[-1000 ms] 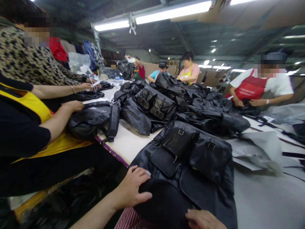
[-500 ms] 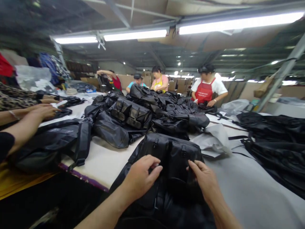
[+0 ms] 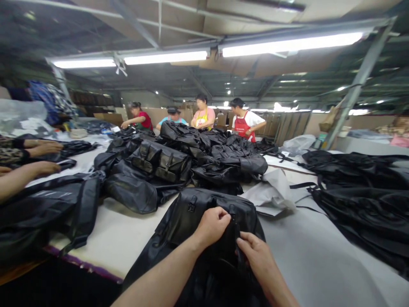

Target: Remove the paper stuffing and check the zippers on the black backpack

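Observation:
A black faux-leather backpack (image 3: 194, 217) lies flat on the table right in front of me, with buckled front pockets and straps. My left hand (image 3: 212, 228) grips the upper middle of the bag at a pocket edge. Close beside it, my right hand (image 3: 254, 256) pinches the dark material along a vertical seam or zipper, though the exact part is hidden by my fingers. The lower part of the backpack runs out of view below.
A heap of similar black backpacks (image 3: 162, 162) fills the middle of the white-topped table (image 3: 105, 243). Crumpled grey sheeting (image 3: 271, 194) lies to the right, beside more black bags (image 3: 358, 200). Co-workers' hands (image 3: 41, 157) work on bags at left; several aproned people stand across.
My hands have moved from lying apart on the backpack to close together, pinching at its middle. The view has swung left and up, so the table and co-workers sit further off.

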`<move>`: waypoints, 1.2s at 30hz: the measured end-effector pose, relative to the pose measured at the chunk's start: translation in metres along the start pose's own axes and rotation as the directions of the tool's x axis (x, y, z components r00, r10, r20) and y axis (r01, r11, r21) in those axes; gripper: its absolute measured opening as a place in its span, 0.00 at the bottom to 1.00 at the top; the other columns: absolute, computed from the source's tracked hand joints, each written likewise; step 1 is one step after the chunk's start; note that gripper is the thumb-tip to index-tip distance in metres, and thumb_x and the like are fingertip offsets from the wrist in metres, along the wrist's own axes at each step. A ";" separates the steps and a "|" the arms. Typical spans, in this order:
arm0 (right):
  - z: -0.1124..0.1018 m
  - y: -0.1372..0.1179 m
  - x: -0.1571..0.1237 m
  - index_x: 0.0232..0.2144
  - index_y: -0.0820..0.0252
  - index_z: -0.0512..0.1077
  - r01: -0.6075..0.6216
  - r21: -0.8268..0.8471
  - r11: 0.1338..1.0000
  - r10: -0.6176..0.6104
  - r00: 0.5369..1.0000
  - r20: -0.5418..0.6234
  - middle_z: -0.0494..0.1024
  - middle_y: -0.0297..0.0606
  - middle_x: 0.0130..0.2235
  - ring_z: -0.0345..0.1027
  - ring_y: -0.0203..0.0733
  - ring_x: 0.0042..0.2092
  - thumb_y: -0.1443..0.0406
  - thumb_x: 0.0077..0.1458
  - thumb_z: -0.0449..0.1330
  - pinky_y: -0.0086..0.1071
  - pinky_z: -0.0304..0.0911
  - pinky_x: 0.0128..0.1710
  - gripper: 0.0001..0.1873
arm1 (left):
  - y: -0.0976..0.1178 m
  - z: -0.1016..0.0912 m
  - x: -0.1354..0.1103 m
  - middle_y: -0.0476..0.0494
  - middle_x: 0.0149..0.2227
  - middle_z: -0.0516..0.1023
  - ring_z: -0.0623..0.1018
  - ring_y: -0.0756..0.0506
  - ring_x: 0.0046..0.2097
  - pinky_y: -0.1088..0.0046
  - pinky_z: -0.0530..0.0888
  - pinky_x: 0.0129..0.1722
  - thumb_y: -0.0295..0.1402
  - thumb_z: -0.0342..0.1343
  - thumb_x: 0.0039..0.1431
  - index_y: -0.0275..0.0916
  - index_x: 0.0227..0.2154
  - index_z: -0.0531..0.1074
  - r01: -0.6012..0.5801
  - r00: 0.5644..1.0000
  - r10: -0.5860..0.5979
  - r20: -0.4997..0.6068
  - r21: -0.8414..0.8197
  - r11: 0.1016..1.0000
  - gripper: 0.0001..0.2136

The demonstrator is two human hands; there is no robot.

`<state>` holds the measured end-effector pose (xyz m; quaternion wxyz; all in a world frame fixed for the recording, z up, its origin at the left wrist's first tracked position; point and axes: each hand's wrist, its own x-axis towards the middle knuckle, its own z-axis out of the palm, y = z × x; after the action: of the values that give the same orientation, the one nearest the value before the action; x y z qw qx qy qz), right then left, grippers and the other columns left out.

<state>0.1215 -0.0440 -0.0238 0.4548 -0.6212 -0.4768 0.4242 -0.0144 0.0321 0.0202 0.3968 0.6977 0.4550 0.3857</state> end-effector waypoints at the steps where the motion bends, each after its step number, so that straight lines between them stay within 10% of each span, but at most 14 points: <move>1: -0.001 0.000 0.002 0.40 0.64 0.72 0.020 -0.004 1.000 -0.020 1.000 0.018 0.74 0.35 0.25 0.65 0.37 0.25 0.55 0.49 0.54 0.28 0.56 0.22 0.22 | 0.002 -0.002 0.000 0.50 0.22 0.70 0.68 0.51 0.27 0.75 0.63 0.29 0.34 0.52 0.49 0.36 0.21 0.70 0.081 0.996 -0.079 0.031 -0.067 0.994 0.07; 11: -0.002 -0.014 0.016 0.40 0.56 0.72 0.304 -0.150 0.941 -0.308 0.951 0.001 0.76 0.35 0.40 0.68 0.42 0.41 0.55 0.55 0.51 0.32 0.59 0.42 0.17 | 0.008 -0.011 0.011 0.55 0.17 0.62 0.56 0.56 0.17 0.77 0.50 0.17 0.36 0.51 0.47 0.36 0.22 0.67 0.337 0.933 -0.289 0.213 -0.246 0.909 0.08; 21: -0.001 -0.057 0.049 0.39 0.58 0.67 0.260 -0.321 0.911 -0.326 0.930 -0.172 0.73 0.31 0.24 0.68 0.41 0.29 0.55 0.52 0.54 0.33 0.59 0.33 0.16 | 0.007 -0.007 -0.028 0.50 0.27 0.70 0.67 0.50 0.30 0.75 0.59 0.29 0.41 0.58 0.46 0.38 0.23 0.69 -0.117 0.978 0.064 0.197 0.270 0.956 0.11; 32: -0.022 -0.084 0.078 0.32 0.58 0.75 0.375 -0.395 0.839 -0.393 0.919 0.037 0.75 0.37 0.34 0.68 0.41 0.36 0.56 0.46 0.58 0.33 0.61 0.38 0.14 | -0.006 -0.002 -0.013 0.54 0.19 0.61 0.62 0.52 0.24 0.75 0.54 0.23 0.41 0.49 0.53 0.37 0.17 0.62 0.003 0.964 -0.050 0.263 0.175 0.985 0.15; 36: -0.014 -0.081 0.061 0.24 0.58 0.71 0.564 -0.392 0.727 -0.600 0.799 0.036 0.72 0.34 0.30 0.67 0.39 0.35 0.61 0.50 0.57 0.32 0.62 0.36 0.08 | -0.009 -0.004 -0.009 0.55 0.18 0.58 0.60 0.53 0.23 0.75 0.54 0.23 0.42 0.48 0.54 0.37 0.16 0.61 0.042 0.964 -0.071 0.256 0.120 0.992 0.16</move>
<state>0.1292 0.0241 0.0524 0.4559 -0.5355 -0.6991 0.1288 -0.0231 0.0268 0.0123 0.4233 0.7504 0.4402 0.2530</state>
